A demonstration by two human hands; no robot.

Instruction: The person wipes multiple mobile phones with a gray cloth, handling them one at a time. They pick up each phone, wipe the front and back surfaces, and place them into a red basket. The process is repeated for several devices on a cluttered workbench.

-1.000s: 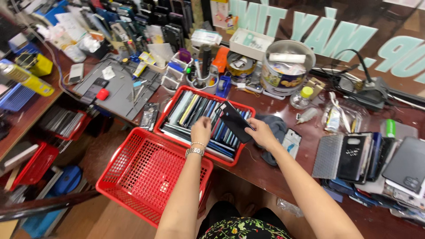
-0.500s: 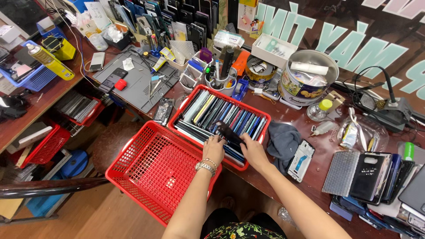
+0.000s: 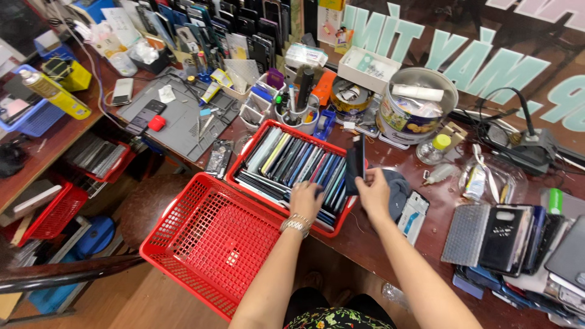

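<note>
An empty red basket [image 3: 210, 244] is sitting lowest, beside the red tray [image 3: 291, 173] packed with phones on edge. The left hand [image 3: 306, 201] is resting curled on those phones, while the right hand [image 3: 373, 194] is pinching a dark phone [image 3: 355, 163] standing upright, long axis vertical, at the tray's right edge.
</note>
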